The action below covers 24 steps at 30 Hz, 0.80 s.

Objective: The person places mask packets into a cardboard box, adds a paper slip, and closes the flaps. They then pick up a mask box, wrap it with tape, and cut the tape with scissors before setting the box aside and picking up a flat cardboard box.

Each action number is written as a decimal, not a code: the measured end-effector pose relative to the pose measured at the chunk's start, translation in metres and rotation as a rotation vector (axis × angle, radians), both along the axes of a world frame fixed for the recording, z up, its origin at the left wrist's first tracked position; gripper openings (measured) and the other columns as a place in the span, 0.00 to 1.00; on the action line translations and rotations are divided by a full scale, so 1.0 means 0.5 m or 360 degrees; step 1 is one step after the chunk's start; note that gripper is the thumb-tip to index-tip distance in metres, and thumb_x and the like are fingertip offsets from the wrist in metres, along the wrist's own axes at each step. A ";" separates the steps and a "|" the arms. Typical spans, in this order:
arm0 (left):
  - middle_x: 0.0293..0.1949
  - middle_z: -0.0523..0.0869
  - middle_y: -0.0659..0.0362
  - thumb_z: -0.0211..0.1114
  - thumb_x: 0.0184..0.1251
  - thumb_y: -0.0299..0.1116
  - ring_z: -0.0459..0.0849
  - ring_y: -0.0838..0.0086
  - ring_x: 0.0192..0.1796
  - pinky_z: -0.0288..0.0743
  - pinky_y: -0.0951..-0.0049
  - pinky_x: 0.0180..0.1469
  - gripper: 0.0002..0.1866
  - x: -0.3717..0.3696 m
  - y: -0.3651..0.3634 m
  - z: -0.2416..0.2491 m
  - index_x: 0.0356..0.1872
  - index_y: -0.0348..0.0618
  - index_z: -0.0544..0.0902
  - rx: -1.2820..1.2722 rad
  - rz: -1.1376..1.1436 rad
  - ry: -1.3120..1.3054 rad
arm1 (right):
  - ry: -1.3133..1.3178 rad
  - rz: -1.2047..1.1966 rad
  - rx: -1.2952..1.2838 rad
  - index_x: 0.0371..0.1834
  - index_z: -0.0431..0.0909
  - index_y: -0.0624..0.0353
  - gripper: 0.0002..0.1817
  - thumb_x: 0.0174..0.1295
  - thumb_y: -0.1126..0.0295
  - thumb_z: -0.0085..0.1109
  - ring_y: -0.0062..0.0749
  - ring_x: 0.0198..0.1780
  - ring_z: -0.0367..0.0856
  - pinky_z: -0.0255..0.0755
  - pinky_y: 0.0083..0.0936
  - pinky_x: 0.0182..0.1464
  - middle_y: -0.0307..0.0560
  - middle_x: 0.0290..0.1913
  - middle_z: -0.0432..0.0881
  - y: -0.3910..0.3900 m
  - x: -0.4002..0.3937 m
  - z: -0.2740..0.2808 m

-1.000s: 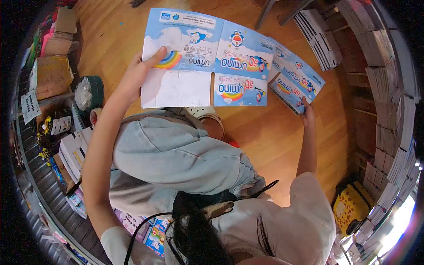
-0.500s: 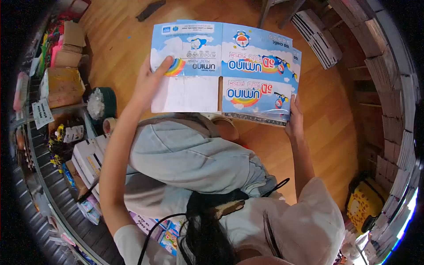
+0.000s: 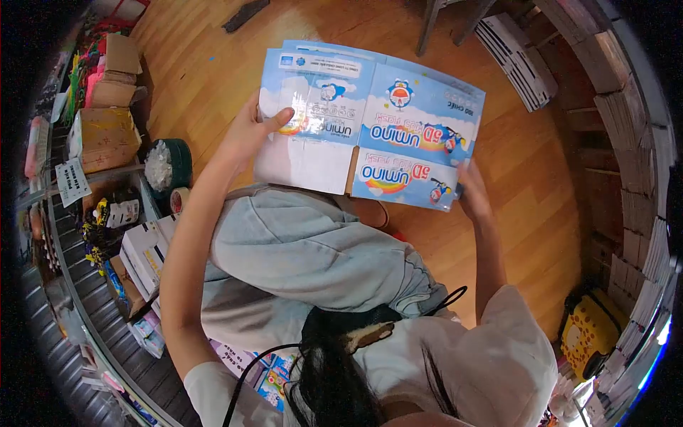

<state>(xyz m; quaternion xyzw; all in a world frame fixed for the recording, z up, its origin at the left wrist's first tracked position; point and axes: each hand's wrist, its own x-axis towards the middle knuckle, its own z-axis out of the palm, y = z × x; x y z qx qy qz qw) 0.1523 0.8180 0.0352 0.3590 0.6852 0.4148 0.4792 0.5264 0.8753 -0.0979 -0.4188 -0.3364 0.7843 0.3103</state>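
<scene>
Both hands hold a flattened cardboard mask box above my lap. It is blue with clouds, rainbows and upside-down "umino 5D" print, and one flap is plain white. Another blue edge shows behind its top, so there is more than one layer. My left hand grips the left side, thumb on the printed face and fingers behind. At the lower right edge, my right hand is closed on the cardboard, its fingers partly hidden behind it.
Shelving on the left carries goods, with a brown carton and a tape roll nearby. Stacked flat cardboard lines the right. A yellow giraffe-patterned case stands at lower right, and a white stack lies on the wooden floor.
The mask box has tilted slightly clockwise, its left side shifting right and its lower right corner dropping. Both hands keep their hold and have moved a little with it.
</scene>
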 end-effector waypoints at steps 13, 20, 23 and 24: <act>0.33 0.79 0.63 0.56 0.67 0.40 0.76 0.83 0.36 0.70 0.81 0.37 0.13 0.053 0.069 0.003 0.41 0.40 0.74 -0.0203 -0.0034 0.0170 | -0.0055 -0.0868 0.0093 0.60 0.61 0.62 0.25 0.63 0.65 0.53 0.34 0.50 0.76 0.74 0.31 0.49 0.48 0.54 0.74 0.082 0.167 -0.044; 0.23 0.76 0.67 0.60 0.64 0.44 0.70 0.85 0.25 0.65 0.83 0.28 0.15 0.066 0.091 0.000 0.26 0.43 0.76 -0.0148 -0.0428 0.0495 | -0.0389 -0.1275 0.0557 0.59 0.63 0.60 0.24 0.60 0.69 0.58 0.36 0.49 0.76 0.74 0.32 0.46 0.47 0.52 0.74 0.334 0.353 -0.120; 0.23 0.76 0.67 0.60 0.63 0.45 0.70 0.86 0.25 0.65 0.83 0.28 0.16 0.072 0.096 0.007 0.25 0.43 0.75 -0.0198 -0.0471 0.0521 | -0.0380 -0.1145 0.0586 0.60 0.62 0.61 0.26 0.61 0.67 0.57 0.38 0.53 0.74 0.73 0.33 0.49 0.49 0.54 0.72 0.489 0.404 -0.179; 0.23 0.76 0.67 0.60 0.63 0.45 0.69 0.86 0.25 0.64 0.83 0.27 0.16 0.074 0.098 0.005 0.25 0.43 0.75 -0.0227 -0.0464 0.0533 | -0.0509 -0.1207 0.0503 0.59 0.64 0.63 0.26 0.60 0.65 0.58 0.38 0.52 0.74 0.73 0.34 0.48 0.49 0.54 0.73 0.542 0.419 -0.192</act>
